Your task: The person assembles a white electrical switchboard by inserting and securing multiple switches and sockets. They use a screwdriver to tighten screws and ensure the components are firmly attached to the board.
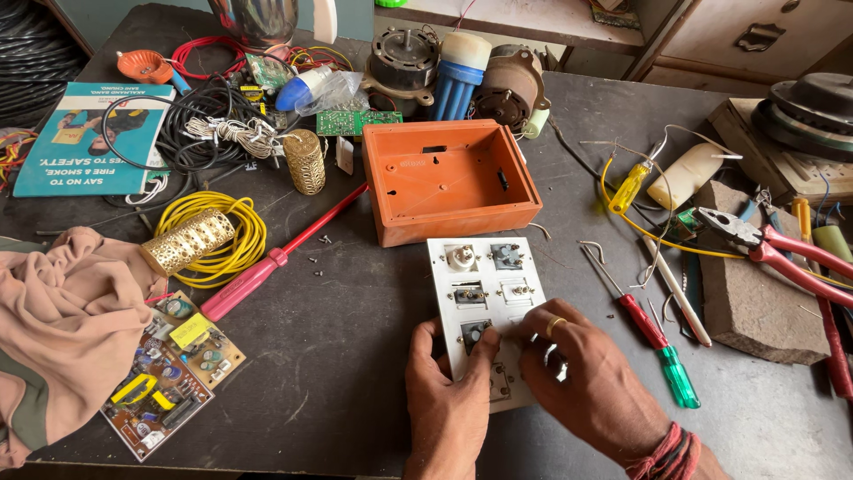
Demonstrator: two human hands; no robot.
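Now, quick notes from over my own hands.
Left hand: my left hand (449, 400) rests on the near left edge of the white switch plate (487, 293), thumb up on its face beside a dark fitting; grip is pressed on the plate, not lifting it.
Right hand: my right hand (582, 373) lies over the plate's near right part, ring on one finger, fingertips (531, 316) bent down onto the fittings; whether they pinch anything I cannot tell, the fingers hide it.
Switch plate: flat on the dark bench (338, 356), back side up, several small fittings in two columns, just in front of the orange box (447, 178).
Orange box: open side up, touching or nearly touching the plate's far edge.
Right of plate: red and green screwdriver (653, 333) near my right hand, red-handled pliers (764, 244) further out.
Left of plate: long pink screwdriver (275, 258), yellow wire coil (213, 236), circuit boards (173, 373), pink cloth (62, 320) at the bench edge.
Far side: motors (511, 84) and tangled wires behind the box.
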